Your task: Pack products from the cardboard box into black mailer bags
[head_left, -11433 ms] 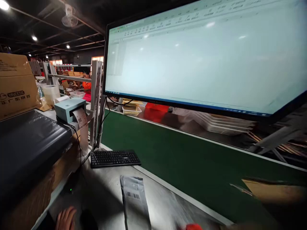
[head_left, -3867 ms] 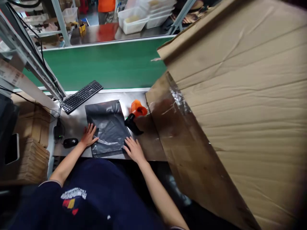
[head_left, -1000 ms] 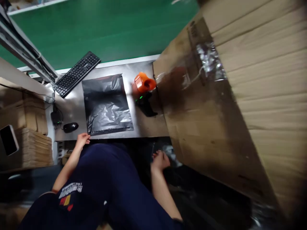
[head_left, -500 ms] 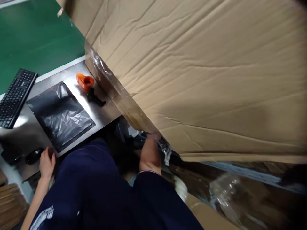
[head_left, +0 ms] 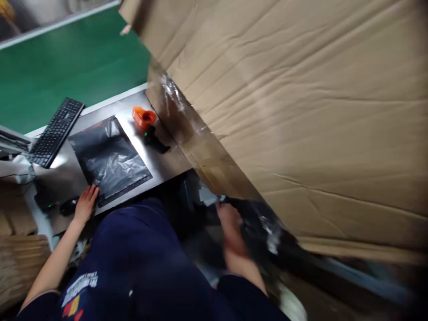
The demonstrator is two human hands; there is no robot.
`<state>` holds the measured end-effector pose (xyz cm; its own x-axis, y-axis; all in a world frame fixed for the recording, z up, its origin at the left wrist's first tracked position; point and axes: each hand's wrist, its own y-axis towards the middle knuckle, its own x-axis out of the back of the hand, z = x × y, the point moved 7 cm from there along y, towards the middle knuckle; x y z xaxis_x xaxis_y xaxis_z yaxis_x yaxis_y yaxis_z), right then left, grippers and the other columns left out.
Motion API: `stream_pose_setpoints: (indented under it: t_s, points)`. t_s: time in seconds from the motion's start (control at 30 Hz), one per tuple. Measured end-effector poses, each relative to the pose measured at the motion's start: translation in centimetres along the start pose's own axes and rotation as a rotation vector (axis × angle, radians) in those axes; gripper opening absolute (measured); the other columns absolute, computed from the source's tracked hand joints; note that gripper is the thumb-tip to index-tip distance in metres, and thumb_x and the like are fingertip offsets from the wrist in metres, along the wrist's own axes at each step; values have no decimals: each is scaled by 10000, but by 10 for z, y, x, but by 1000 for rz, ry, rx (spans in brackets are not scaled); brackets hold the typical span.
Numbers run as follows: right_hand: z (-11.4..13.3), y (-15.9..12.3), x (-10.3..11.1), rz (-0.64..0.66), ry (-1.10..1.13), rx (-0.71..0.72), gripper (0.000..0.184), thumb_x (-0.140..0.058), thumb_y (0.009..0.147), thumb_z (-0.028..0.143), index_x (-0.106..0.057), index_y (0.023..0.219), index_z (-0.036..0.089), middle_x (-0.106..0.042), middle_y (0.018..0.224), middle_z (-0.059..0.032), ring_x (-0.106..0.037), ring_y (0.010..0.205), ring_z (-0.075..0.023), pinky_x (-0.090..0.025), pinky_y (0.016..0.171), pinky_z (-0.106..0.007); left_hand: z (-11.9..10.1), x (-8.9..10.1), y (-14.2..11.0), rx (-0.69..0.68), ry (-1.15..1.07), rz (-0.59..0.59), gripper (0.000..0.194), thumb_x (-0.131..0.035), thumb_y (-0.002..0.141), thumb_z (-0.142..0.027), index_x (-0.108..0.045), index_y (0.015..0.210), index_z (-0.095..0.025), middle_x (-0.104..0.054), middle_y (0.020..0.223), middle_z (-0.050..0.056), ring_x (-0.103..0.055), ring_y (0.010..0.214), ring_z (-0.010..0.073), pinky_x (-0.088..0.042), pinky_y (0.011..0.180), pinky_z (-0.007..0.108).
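Note black bag (head_left: 112, 162) ahead-right of nearer left hand (head_left: 85, 205), with long axis seemingly leading away. See that hand unclasped at bag's edge. Cannot tell state of blurred right hand (head_left: 230, 216).

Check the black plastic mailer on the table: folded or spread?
Spread: the black plastic mailer lies flat on the table, its broad wrinkled face showing; left hand by its near-left corner.
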<state>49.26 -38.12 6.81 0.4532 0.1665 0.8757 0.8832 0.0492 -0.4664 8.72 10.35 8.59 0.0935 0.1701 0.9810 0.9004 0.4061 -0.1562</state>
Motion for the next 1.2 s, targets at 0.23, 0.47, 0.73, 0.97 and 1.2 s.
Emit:
stream_pose_setpoints:
  t_s: [0.23,0.47,0.73,0.97,1.2]
  points:
    - [188,-42,10,-85,122,1010,456,-459,1013,319,-661,1408,211,-691,1404,-123,-656,1288,-288,-531,1098,-432,-5,-15,-1,-16,68,184,788,-424,832,-8,-437,1600,-182,-401,1680,110,-365,1569,298,-354,1269,534]
    - [343,-38,29,-54,-57,1737,814,-583,947,472,-341,1639,118,-337,1696,-184,-321,1577,-386,-240,1287,-627,-9,-1,15,-21,10,129,647,-455,1035,-337,-342,1644,-150,-296,1723,136,-274,1608,306,-243,1315,515]
    - [286,-45,-19,11,-118,1906,1070,-655,867,663,-249,1658,67,-295,1699,-234,-297,1584,-403,-240,1289,-606,-35,-22,-23,-181,-85,234,1059,-662,870,-684,-250,1668,-122,-238,1735,190,-205,1623,365,-148,1323,552]
    - [255,-31,-52,-141,19,1872,677,-363,954,45,-436,1598,241,-561,1561,-72,-510,1477,-214,-368,1249,-469,-35,-47,-49,-140,-67,164,674,-368,988,-64,-393,1625,-284,-438,1665,60,-379,1564,216,-346,1259,441]
    - [253,-35,-35,56,276,1771,506,-448,942,145,-694,1365,274,-685,1424,-56,-636,1352,-229,-482,1170,-478,-31,-36,-51,-171,-372,129,575,-508,902,-165,-623,1458,-257,-622,1515,95,-530,1463,257,-399,1223,484]
